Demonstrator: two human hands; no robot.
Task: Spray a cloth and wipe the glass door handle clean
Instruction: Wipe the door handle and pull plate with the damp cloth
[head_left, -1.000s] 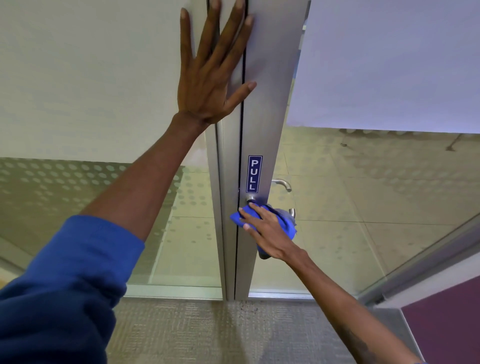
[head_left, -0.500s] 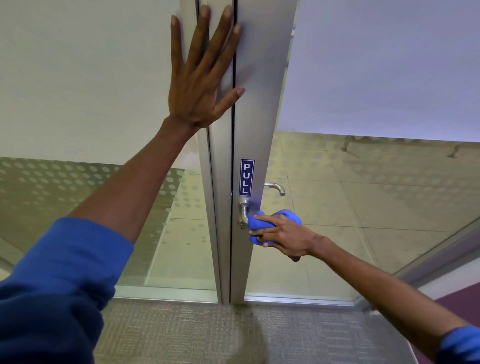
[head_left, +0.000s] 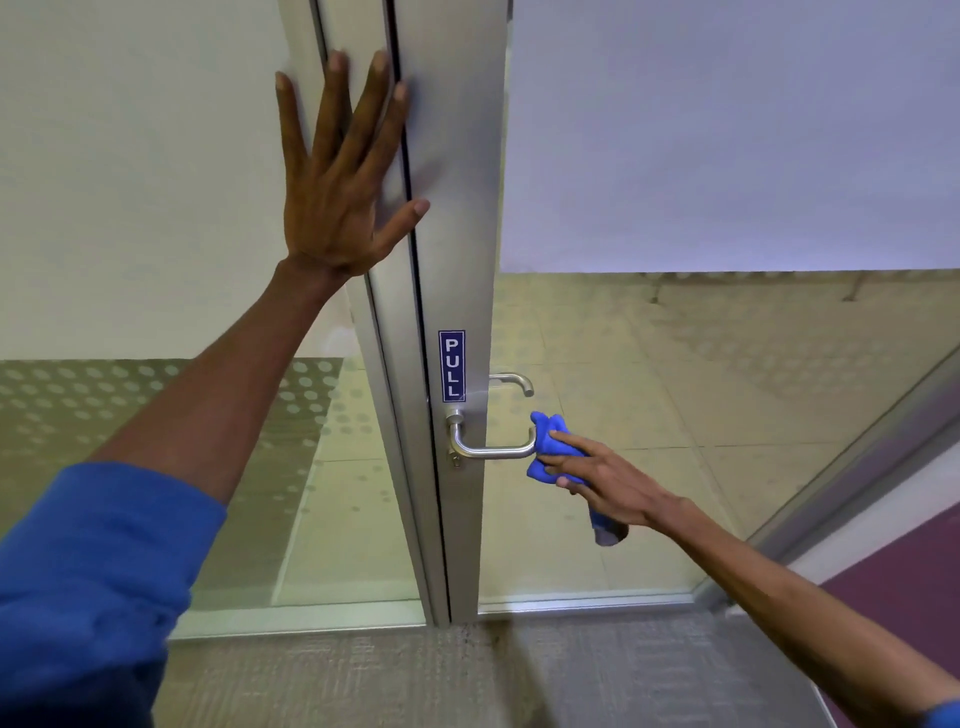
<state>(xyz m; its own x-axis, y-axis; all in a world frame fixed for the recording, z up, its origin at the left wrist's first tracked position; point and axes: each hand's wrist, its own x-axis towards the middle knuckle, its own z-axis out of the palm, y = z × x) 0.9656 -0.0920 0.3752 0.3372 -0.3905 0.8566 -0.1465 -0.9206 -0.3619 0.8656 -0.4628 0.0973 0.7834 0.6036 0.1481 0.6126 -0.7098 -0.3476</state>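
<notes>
A silver lever door handle (head_left: 491, 451) sticks out of the aluminium door frame (head_left: 457, 234), just below a blue PULL sticker (head_left: 451, 366). My right hand (head_left: 597, 475) grips a bunched blue cloth (head_left: 549, 444) at the free right end of the lever, the cloth touching its tip. A grey end of the cloth hangs below my palm. My left hand (head_left: 340, 171) lies flat with fingers spread on the frame, high above the handle. No spray bottle is in view.
A second handle (head_left: 514, 382) shows through the glass on the door's far side. Frosted, dotted glass panels flank the frame on both sides. Grey carpet (head_left: 415, 675) lies underfoot, and a purple panel (head_left: 904, 613) stands at the lower right.
My right hand has slid the cloth rightward along the lever, from its base by the frame out to its tip. The bare lever now shows. My left hand stays pressed on the frame.
</notes>
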